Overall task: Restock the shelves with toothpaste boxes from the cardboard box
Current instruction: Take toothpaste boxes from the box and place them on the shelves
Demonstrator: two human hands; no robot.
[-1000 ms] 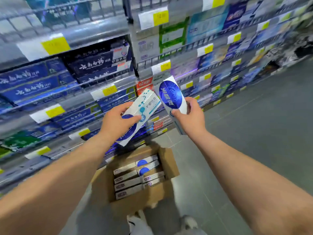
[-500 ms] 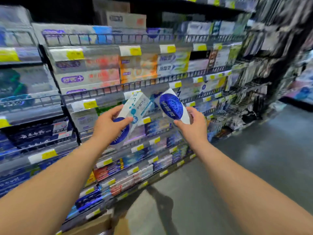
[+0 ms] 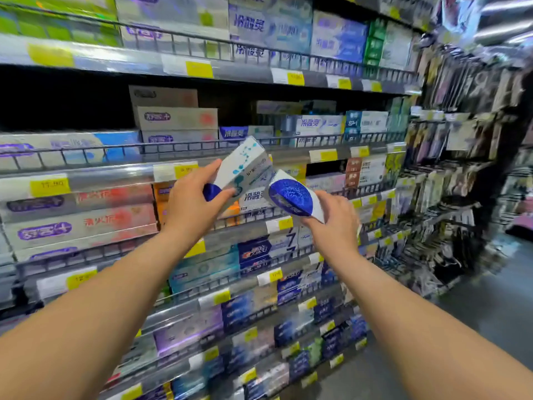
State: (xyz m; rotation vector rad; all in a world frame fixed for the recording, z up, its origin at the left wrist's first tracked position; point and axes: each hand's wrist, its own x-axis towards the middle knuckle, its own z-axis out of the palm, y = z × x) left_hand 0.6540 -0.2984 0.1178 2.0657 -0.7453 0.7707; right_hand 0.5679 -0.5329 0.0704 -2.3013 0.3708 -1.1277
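Most print was motion-blurred. The top-shelf boxes read 冷酸灵, and so did a middle-shelf box. The pink boxes at left said 清火. The yellow price tags weren't legible.

1. The left hand grips a toothpaste box by its lower end. The box rises up and to the right of the grip.
2. The right hand holds a second toothpaste box, just right of the first.
3. Stocked shelves stand behind both grips, with hanging goods further right.
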